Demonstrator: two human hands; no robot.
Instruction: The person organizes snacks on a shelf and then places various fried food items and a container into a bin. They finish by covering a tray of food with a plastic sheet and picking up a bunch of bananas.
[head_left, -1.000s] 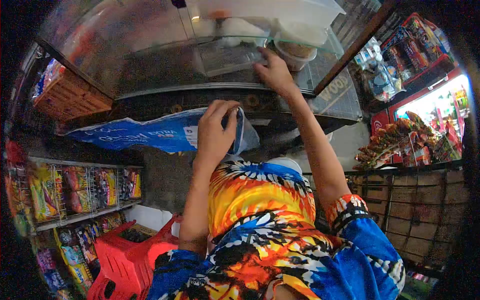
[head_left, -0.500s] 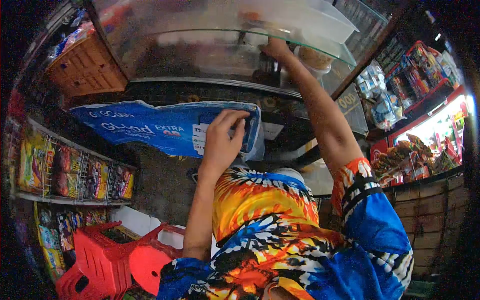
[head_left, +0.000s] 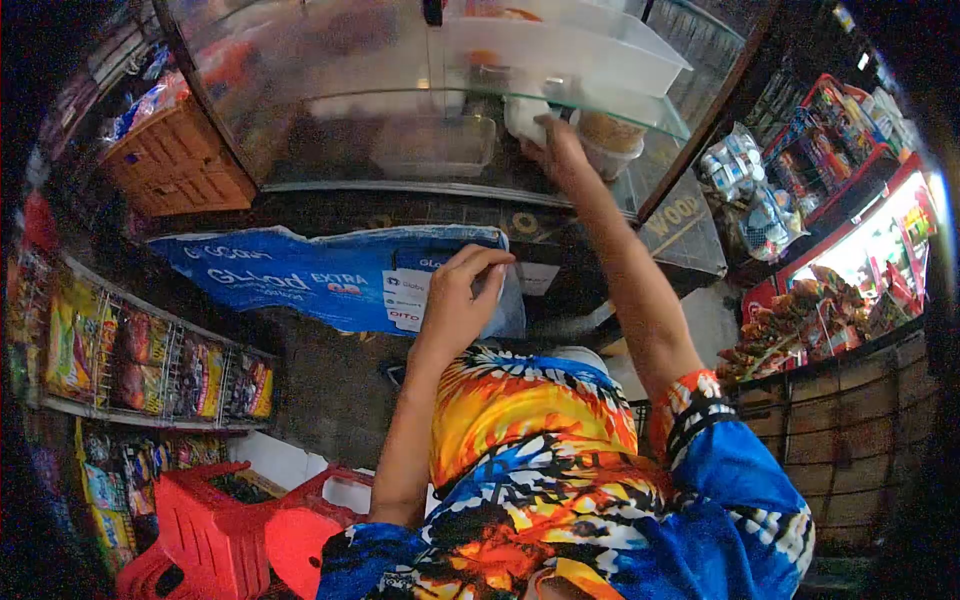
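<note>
Nearest to me, my left hand (head_left: 458, 305) rests on the blue banner (head_left: 330, 277) that hangs along the front of the display case. My fingers (head_left: 487, 262) are curled over its top edge near the white label, gripping the plastic lightly rather than clamped hard. The banner is wrinkled and sags to the left. If I lean my weight on it, I judge it could tear or pull loose from the case front, since it looks like thin sheet.

Further up, my right hand (head_left: 560, 155) is stretched out at arm's length to the glass shelf (head_left: 420, 100) inside the case. Its fingers are bent against a small white container (head_left: 523, 116) that sits at the shelf's level, just beside a round tub (head_left: 610, 140) with something brown in it. I cannot tell whether I have closed fully round the white container or am only pressing on it, as my own knuckles hide the far side.

The risks up there look the greater ones to me. With my arm fully extended I have little control, so a slip could knock the round tub off its perch, or drag the container over the glass edge. The shelf is glass, and a hard push could chip it. A clear box (head_left: 435, 145) sits lower in the case, and a large white tray (head_left: 570, 50) rests above, close enough to bump.
</note>
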